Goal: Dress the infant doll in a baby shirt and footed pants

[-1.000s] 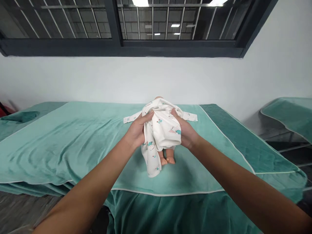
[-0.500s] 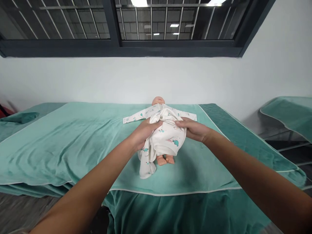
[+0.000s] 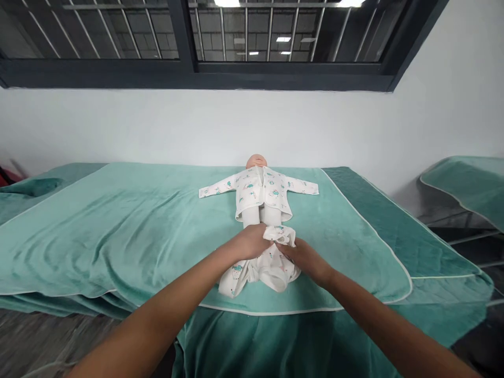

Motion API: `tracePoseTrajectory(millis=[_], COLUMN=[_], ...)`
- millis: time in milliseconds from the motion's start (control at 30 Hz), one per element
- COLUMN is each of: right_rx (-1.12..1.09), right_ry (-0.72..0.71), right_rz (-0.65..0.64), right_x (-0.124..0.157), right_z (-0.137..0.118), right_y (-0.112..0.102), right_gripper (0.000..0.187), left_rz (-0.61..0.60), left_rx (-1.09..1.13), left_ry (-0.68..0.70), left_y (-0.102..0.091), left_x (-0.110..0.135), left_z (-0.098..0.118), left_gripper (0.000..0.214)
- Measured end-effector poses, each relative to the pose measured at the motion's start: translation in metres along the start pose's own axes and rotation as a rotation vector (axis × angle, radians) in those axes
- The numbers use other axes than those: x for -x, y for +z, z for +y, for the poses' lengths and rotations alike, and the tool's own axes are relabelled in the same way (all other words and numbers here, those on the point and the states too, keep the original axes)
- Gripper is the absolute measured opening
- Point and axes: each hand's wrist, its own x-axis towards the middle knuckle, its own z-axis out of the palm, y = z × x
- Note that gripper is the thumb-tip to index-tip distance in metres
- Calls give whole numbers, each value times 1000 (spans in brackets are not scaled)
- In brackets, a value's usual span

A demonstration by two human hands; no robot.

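Note:
A baby doll [image 3: 256, 161] lies on its back, head toward the wall, arms stretched out sideways. It wears a white printed baby shirt [image 3: 250, 193], and its white-covered legs [image 3: 271, 214] show below the hem. Down at the feet, my left hand [image 3: 252, 242] grips bunched white baby pants [image 3: 271, 265] with the same print. My right hand [image 3: 299, 256] pinches the gathered cloth from the other side. Both hands are closed on the pants. The doll's feet are hidden behind hands and fabric.
Green velvety sheets [image 3: 129, 220] with white piping cover the bed, wrinkled at left. Behind it rise a white wall [image 3: 220, 126] and a dark-framed barred window [image 3: 291, 76]. At right is another green-covered surface [image 3: 468, 184] over metal bars.
Both hands have moved down from the doll's middle toward its feet, carrying the pants along. The shirt front and legs are now uncovered, while the feet have become hidden.

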Motion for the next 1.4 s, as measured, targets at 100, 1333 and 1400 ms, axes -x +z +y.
tracePoseTrajectory(millis=[100,1333,1400], right_rx=[35,129,122], right_ry=[-61,-417,-412], right_rz=[75,512,475], right_x=[0,-99,-101], right_z=[12,16,17], right_y=[5,-23,-24], right_gripper=[39,38,37], left_rz=[-8,388,296], left_rx=[-62,124,352], left_ry=[-10,-23,-68], left_y=[7,-12,-17], left_x=[-4,-48,-42], left_z=[-4,-16,-19], left_gripper=[27,16,26])
